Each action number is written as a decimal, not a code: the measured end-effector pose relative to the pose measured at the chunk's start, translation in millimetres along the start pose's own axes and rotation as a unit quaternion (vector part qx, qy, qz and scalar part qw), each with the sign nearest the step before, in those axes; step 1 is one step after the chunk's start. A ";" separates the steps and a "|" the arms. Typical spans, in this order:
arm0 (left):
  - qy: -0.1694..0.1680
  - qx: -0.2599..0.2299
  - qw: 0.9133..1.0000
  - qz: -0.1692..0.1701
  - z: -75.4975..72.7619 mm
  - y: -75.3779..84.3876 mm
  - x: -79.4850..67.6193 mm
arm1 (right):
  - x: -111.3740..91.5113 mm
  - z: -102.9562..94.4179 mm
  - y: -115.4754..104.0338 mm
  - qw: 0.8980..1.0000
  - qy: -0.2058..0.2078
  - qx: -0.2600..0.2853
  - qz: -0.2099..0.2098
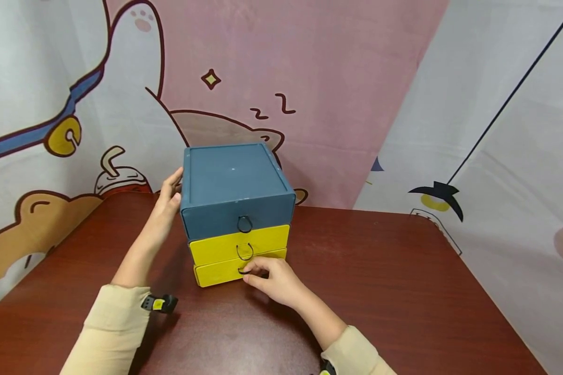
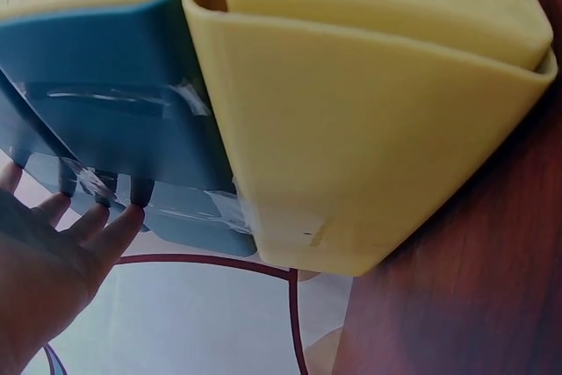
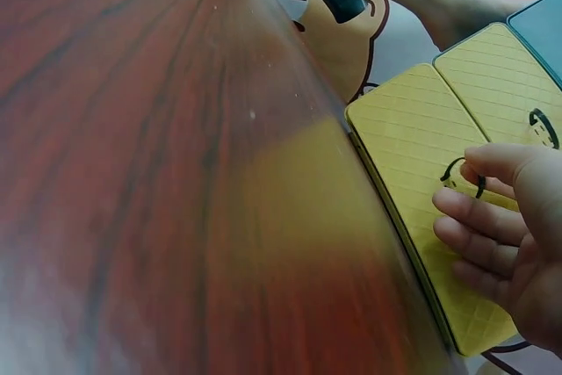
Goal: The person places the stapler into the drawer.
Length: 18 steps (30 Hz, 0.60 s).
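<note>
A stack of small drawers stands on the table, with a blue top box (image 1: 236,179) above two yellow drawer fronts. Black loops serve as pulls on all three fronts. My right hand (image 1: 274,281) is at the lowest yellow drawer (image 1: 218,273), pinching its black loop handle (image 3: 453,171) between thumb and index finger; the other fingers lie near the front. Along the stack's left side is my left hand (image 1: 164,211), its fingertips touching the blue side wall (image 2: 101,129) with fingers extended. The middle yellow drawer (image 1: 216,251) has its own loop hanging in front.
The dark red-brown wooden table (image 1: 380,281) extends around the stack. Behind it hangs a cartoon-printed cloth (image 1: 338,94). Clear tape (image 2: 189,98) shows on the blue side walls. A black wrist device (image 1: 161,303) sits at the left sleeve.
</note>
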<state>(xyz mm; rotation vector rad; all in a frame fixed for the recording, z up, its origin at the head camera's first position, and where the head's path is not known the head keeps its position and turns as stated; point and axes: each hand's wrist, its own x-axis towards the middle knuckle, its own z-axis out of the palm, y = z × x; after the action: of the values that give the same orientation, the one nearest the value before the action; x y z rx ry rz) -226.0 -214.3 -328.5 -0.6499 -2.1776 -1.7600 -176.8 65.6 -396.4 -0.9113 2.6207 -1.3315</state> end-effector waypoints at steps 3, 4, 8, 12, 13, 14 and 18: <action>-0.001 0.002 1.000 -0.003 -0.9 0.5 -0.3 | -3.4 -5.7 -1.1 1.000 -0.005 0.010 0.000; -0.002 0.002 1.000 -0.004 -1.3 0.7 -0.4 | -5.0 -8.2 -1.2 1.000 -0.004 0.011 -0.001; -0.011 0.003 1.000 -0.009 -3.6 0.4 -1.0 | -14.0 -21.4 -0.3 1.000 0.009 0.009 -0.006; -0.034 0.014 0.999 -0.017 -6.7 -3.1 -6.0 | -26.6 -37.7 5.7 0.999 0.036 0.003 -0.011; -0.039 0.021 0.999 -0.021 -7.7 -3.9 -8.1 | -29.8 -42.0 7.9 0.999 0.045 -0.001 -0.013; -0.044 0.030 0.998 -0.026 -8.8 -4.7 -10.2 | -33.0 -46.4 10.2 0.998 0.055 -0.006 -0.014; -0.055 0.076 0.994 -0.061 -15.0 -7.1 -19.4 | -45.3 -65.0 20.9 0.994 0.097 -0.045 -0.019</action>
<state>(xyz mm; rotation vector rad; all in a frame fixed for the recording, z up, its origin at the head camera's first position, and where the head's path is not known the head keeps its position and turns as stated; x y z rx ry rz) -213.9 -233.4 -340.3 -0.6026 -2.4458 -1.6283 -169.6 145.7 -380.8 -0.8882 2.8447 -1.3868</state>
